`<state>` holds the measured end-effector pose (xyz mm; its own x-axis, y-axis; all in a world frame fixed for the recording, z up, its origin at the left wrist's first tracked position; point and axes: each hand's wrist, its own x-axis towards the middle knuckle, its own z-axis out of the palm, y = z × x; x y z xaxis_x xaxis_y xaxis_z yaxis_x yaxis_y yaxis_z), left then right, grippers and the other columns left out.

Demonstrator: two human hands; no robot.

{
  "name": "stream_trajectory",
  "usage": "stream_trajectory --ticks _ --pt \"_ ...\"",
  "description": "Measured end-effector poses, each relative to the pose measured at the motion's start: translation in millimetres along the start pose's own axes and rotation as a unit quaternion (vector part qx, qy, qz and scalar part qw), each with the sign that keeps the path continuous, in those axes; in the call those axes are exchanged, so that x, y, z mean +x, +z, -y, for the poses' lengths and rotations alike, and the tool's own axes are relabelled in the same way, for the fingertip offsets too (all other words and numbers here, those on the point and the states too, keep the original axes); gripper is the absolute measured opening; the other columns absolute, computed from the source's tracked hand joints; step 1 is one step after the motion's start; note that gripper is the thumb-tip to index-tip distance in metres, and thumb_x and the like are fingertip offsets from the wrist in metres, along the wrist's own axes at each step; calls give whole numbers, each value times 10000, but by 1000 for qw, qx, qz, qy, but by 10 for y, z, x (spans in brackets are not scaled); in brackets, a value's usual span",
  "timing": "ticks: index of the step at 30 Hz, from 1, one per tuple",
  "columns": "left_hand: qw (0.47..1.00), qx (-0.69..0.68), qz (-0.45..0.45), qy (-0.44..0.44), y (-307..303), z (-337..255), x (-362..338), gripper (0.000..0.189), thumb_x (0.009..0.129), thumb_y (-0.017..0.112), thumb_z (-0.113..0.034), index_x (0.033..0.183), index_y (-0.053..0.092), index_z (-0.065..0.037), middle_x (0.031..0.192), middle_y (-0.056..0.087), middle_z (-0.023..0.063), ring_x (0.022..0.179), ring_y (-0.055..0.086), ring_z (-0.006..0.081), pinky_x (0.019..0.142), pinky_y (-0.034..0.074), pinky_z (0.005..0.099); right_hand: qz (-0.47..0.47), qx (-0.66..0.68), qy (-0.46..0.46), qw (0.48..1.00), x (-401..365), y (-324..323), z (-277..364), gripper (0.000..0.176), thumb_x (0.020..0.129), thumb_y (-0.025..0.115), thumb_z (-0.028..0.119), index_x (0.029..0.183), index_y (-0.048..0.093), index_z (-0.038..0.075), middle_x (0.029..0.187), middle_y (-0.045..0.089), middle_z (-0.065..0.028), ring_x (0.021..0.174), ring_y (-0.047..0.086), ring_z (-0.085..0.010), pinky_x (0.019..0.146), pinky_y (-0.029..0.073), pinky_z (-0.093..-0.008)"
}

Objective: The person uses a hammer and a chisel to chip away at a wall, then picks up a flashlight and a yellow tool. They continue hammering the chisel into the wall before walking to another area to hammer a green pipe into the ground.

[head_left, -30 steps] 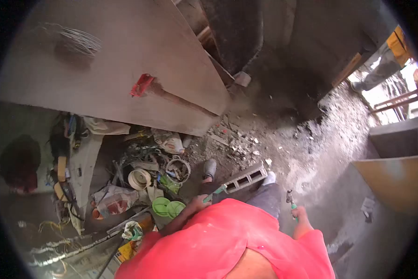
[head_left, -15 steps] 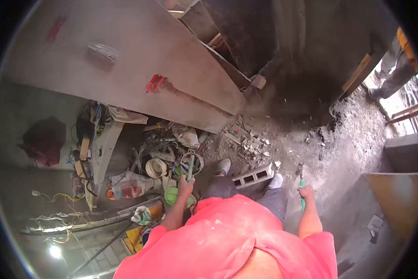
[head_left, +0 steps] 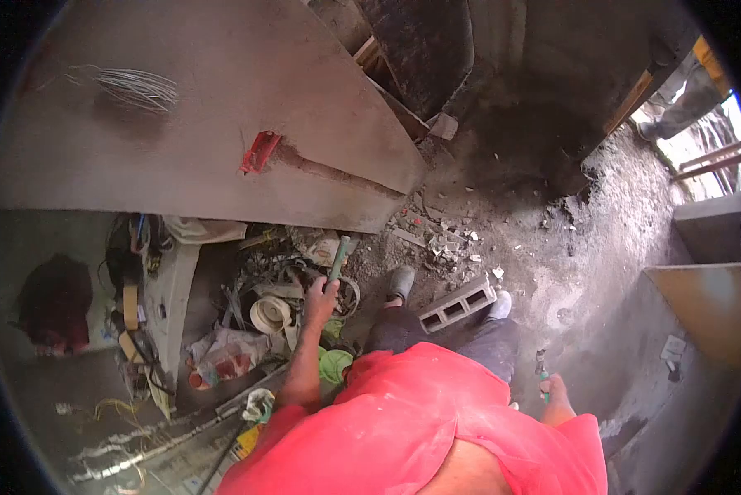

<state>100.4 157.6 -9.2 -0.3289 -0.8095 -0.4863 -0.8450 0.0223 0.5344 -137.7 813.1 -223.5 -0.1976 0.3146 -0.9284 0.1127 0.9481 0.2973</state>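
A green-handled tool (head_left: 339, 257) is in my left hand (head_left: 322, 299), its upper end pointing away from me above the heap of odds and ends. My right hand (head_left: 557, 389) is wrapped round another green-handled tool (head_left: 543, 363), which has a metal head at its far end. Between my shoes lies a grey hollow block (head_left: 458, 305) with several openings. Broken rubble (head_left: 449, 241) is scattered on the ground just beyond it.
A broad grey slab (head_left: 205, 99) with a red piece (head_left: 261, 153) and coiled wire (head_left: 139, 88) fills the upper left. Buckets (head_left: 271, 314) and bags crowd the left. Another person's leg (head_left: 686, 111) shows at the upper right. A tan board (head_left: 707, 309) stands right.
My left hand has moved up and outward with its tool. My right hand has drawn back toward my body. The view has shifted slightly, and the other person's leg has moved.
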Motion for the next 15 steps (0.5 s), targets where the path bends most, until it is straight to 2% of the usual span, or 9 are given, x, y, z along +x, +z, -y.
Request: stream_trajectory --ticks 3,4,5,6,7,8,10,12,15 --pt "995 -86 41 10 -110 271 376 347 919 614 -303 1117 566 -22 783 606 106 658 577 229 659 476 402 -12 63 -11 998 -633 407 378 219 795 612 204 882 701 25 848 711 -182 768 708 -277 666 548 -401" --pt "991 -112 75 -14 -189 242 457 325 914 623 -260 1129 563 -23 848 617 128 733 597 246 715 494 412 -10 65 4 998 -642 621 494 219 795 612 204 882 701 25 848 711 -182 768 708 -277 666 548 -401" --pt "990 -110 90 -21 -219 524 618 325 914 623 -260 1129 563 -23 848 617 128 733 597 246 715 494 412 -19 -31 -73 997 -361 931 534 246 800 607 223 891 698 14 854 706 -208 787 709 -301 686 552 -405" --pt "990 -70 98 74 -174 878 862 336 914 623 -261 1140 561 -20 867 615 130 769 598 256 740 495 408 -30 -123 -152 980 -251 1152 579 274 805 602 242 899 695 3 860 702 -234 807 710 -325 706 556 -409" --pt "979 -32 104 171 -151 1100 1049 347 914 624 -263 1152 559 -18 886 612 132 804 598 267 765 496 404 -100 -72 -146 982 -476 1281 788 326 796 642 288 895 700 -17 886 702 -237 829 703 -356 739 549 -435" --pt "987 -39 56 143 -182 973 1069 370 913 630 -276 1166 559 -15 889 606 139 849 595 288 791 487 389 -169 -24 -138 976 -734 1392 1079 385 788 682 333 891 704 -37 911 701 -241 851 696 -386 772 541 -462" --pt "985 -40 112 125 -375 798 1156 381 914 630 -287 1168 557 -13 882 610 127 836 598 279 784 489 385 -99 47 -141 984 -1442 1243 1727 398 781 674 342 910 706 -33 963 683 -277 938 672 -419 800 519 -495" --pt "982 -53 166 77 -499 780 1202 389 927 627 -326 1147 553 -14 847 616 92 745 602 220 719 500 366 -179 4 -199 964 -1588 1304 2049 413 788 662 350 929 702 -35 920 676 -295 938 675 -412 797 521 -485" --pt "982 -73 170 36 -567 868 1213 421 938 618 -372 1146 551 -11 802 614 75 665 588 176 652 500 351 -101 72 -207 970 -1863 1144 2499 417 788 661 353 923 694 -40 889 673 -300 910 679 -414 787 524 -478"
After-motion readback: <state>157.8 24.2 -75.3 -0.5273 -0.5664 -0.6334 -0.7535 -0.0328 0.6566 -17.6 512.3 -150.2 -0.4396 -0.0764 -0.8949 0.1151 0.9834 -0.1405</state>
